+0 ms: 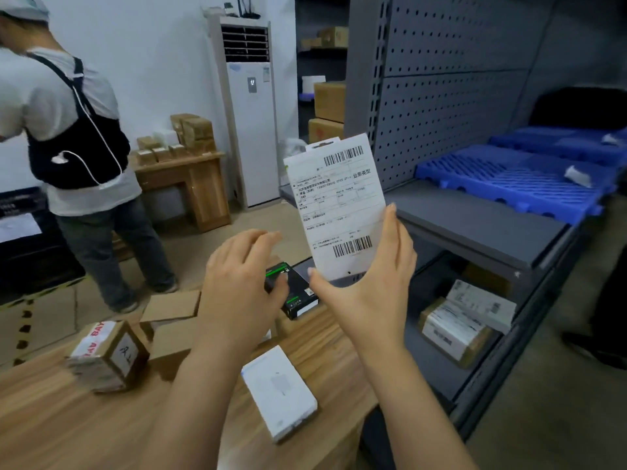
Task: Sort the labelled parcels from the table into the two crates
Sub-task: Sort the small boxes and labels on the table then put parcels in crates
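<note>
My right hand holds up a flat white labelled parcel by its lower edge and right side, the barcoded label facing me. My left hand hovers just left of it, fingers spread, holding nothing. On the wooden table lie a white box, a taped brown parcel with red-and-white tape, an open cardboard box and a black-and-green box partly hidden behind my left hand. No crate is plainly visible.
A grey pegboard shelf unit stands to the right, with blue plastic pallets on top and labelled parcels on its lower shelf. Another person stands at the left, back turned. A floor air conditioner and a small wooden desk stand behind.
</note>
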{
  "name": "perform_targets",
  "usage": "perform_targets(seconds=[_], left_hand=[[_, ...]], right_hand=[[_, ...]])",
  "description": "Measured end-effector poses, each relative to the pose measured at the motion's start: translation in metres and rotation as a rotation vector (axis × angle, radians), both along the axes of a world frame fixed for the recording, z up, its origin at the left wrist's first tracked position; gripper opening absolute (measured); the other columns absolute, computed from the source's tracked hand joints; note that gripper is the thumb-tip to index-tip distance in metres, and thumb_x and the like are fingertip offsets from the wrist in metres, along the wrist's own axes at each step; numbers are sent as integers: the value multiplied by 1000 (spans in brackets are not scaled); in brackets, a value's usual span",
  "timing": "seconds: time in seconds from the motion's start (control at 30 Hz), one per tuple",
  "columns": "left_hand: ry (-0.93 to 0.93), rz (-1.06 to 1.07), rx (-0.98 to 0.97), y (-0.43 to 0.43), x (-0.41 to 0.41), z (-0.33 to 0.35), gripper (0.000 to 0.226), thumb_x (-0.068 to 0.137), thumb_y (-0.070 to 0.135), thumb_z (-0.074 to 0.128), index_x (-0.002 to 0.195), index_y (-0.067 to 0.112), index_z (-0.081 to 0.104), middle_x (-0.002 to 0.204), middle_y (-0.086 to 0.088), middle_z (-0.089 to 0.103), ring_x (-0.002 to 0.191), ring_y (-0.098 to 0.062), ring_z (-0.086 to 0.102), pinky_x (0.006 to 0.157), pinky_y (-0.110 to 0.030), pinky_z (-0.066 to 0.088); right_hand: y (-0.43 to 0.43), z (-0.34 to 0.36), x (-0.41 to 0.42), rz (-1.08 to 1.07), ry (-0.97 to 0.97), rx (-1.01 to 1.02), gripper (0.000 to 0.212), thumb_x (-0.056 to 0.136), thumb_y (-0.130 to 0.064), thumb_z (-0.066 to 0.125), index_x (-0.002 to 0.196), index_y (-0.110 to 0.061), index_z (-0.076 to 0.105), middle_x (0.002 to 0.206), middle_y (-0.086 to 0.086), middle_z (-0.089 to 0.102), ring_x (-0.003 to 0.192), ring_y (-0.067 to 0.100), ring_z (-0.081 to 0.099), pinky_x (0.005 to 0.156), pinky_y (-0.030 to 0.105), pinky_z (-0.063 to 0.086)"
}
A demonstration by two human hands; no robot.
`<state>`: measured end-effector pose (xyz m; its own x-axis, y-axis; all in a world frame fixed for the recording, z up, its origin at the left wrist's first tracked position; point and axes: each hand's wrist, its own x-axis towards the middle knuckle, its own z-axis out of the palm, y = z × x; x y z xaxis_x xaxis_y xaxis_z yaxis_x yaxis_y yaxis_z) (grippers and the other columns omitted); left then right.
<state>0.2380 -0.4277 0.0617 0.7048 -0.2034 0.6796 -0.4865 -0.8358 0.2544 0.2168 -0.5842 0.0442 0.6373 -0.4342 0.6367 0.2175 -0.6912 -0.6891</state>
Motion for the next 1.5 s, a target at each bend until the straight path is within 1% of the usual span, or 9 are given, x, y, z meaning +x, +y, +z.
perform_targets(seconds=[0.13,0.3,0.47,0.6,0.77,0.9,1.13,1.3,1.5], left_hand=[[-1,-146,-29,1,5,-6,54,67,9,81,118,11,62,116,-8,61,107,-28,55,91,-43,44],[22,-392,-26,3,0,-31,54,65,10,81,115,11,62,112,-7,62,102,-25,53,83,-39,43],[107,-650,-10,1,-30,-58,52,73,31,49,119,11,62,115,-10,60,98,-31,57,82,-42,46],[147,-847,9,-5,-76,-69,51,69,13,74,119,10,61,115,-9,59,99,-31,55,81,-40,45],[200,-1075,66,-22,-142,-68,55,70,15,78,122,14,59,117,-4,59,103,-26,54,80,-37,46],[216,-1278,98,-32,-211,-65,54,75,15,76,126,13,57,119,-4,56,110,-24,52,91,-42,44],[170,-1584,143,-29,-373,-57,56,72,15,77,124,14,58,118,-4,56,108,-25,52,89,-40,43],[163,-1801,141,10,-513,-55,54,72,16,77,123,14,59,118,-3,58,110,-24,52,93,-37,41],[204,-2043,117,85,-679,-67,54,70,15,78,121,13,60,114,-3,58,106,-23,53,91,-39,43]], right_hand=[[6,-5,-23,-99,39,23,127,61,-42,86,155,-32,1,148,-16,18,128,-5,11,107,31,26],[21,-21,-69,-317,129,70,126,63,-41,87,156,-28,2,152,-7,20,133,-1,12,109,28,21],[46,-43,-135,-565,205,87,126,63,-42,86,156,-22,3,150,-3,23,135,5,14,109,30,22],[65,-54,-195,-750,277,105,127,62,-42,86,156,-18,4,151,0,23,132,0,12,110,28,19],[77,-56,-274,-968,293,129,127,62,-45,85,156,-19,4,151,-1,21,137,10,14,109,30,22],[92,-54,-350,-1176,268,159,127,61,-45,86,156,-16,7,151,3,24,136,13,16,111,33,22],[148,-47,-511,-1541,215,193,126,58,-43,88,155,-10,15,149,7,30,135,18,21,115,41,28],[221,-48,-643,-1772,191,204,125,56,-45,86,154,-12,16,146,6,32,128,21,27,110,40,34],[327,-57,-794,-1975,169,242,127,59,-48,86,156,-19,9,147,1,28,133,18,25,109,40,37]])
